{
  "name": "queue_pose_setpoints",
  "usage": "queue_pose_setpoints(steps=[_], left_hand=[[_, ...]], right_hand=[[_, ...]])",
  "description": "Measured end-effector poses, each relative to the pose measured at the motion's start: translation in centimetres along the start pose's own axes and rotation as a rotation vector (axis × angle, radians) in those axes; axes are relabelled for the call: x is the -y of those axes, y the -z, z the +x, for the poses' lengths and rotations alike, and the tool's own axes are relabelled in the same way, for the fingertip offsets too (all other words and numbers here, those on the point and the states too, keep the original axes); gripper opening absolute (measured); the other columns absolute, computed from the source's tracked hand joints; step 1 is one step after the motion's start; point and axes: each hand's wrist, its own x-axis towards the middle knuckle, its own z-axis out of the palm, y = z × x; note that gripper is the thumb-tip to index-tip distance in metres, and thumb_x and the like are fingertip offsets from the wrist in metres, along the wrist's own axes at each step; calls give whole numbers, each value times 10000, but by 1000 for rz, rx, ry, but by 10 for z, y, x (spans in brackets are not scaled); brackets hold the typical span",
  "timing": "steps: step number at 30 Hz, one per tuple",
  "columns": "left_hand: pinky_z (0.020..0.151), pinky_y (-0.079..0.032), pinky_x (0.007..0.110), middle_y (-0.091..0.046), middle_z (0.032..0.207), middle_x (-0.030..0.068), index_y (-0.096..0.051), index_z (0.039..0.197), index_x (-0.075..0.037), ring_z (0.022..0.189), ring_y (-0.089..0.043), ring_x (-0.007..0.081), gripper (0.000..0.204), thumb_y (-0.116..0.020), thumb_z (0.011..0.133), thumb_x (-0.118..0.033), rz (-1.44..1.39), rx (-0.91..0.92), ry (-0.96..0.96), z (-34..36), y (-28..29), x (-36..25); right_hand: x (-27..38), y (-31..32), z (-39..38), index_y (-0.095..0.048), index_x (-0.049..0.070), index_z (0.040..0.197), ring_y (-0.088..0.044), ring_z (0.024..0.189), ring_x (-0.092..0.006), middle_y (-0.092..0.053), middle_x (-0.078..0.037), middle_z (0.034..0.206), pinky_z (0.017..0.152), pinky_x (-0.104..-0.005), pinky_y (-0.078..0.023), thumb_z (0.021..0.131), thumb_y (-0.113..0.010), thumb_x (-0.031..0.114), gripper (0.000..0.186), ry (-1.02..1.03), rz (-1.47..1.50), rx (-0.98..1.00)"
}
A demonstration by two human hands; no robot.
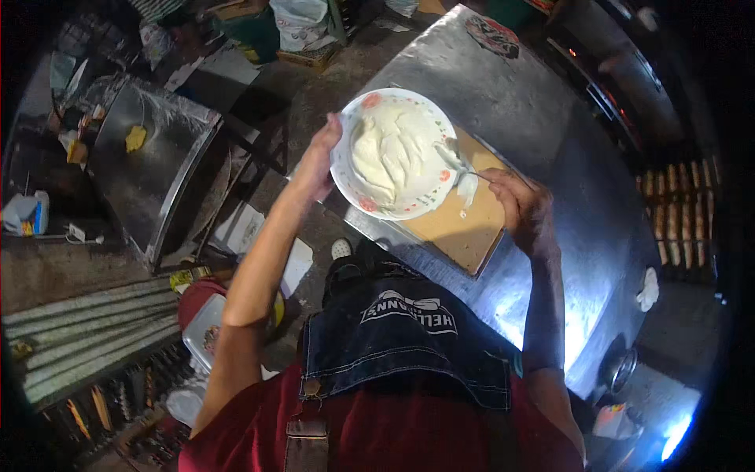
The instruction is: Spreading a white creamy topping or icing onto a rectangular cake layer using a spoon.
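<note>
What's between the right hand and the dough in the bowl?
In the head view, a dough-smeared spoon runs from the right hand over the bowl rim to the white dough.

Left arm reaching forward and up, left hand (pixel 316 161) closing its grip around something at its edge, right forearm extending ahead, right hand (pixel 522 206) pinching fingers shut, wrist bending down
</note>
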Motion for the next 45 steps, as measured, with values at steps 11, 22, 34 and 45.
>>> queue_pose_setpoints(steps=[11, 22, 34, 45], left_hand=[[938, -520, 307, -654, 1195, 107, -579, 1241, 3, 1046, -648, 145, 576, -398, 1067, -516, 72, 97, -137, 40, -6, -34], [911, -482, 307, -649, 1150, 52, -600, 1203, 6, 1058, -592, 114, 526, -437, 1064, -475, 285, 288, -358, 51, -14, -55], [1177, -309, 420, -477, 1478, 193, -367, 1519, 9, 1402, -429, 283, 909, -381, 969, -715, 350, 274, -625, 46, -67, -9], [1119, -379, 427, -452, 1396, 184, -333, 1502, 47, 1326, -489, 301, 992, -407, 929, -759, 366, 9, -853, -2, -127, 37]], right_hand=[[16, 5, 129, -702, 119, 1147, -672, 717, -208, -673, -56, 877, 624, -351, -559, 741, -703, 8, 422, 487, -511, -23], [-1, -28, 131, -714, 124, 1059, -679, 760, -184, -683, -13, 856, 647, -337, -564, 771, -689, 33, 303, 717, -306, -87], [-3, -2, 55, -741, 148, 1109, -699, 833, -220, -709, -36, 925, 736, -364, -577, 858, -625, 175, 278, 416, -410, 23], [-38, 13, -45, -746, 152, 1157, -669, 723, -207, -711, -33, 939, 656, -344, -567, 774, -635, -23, 435, 4, -359, -149]])
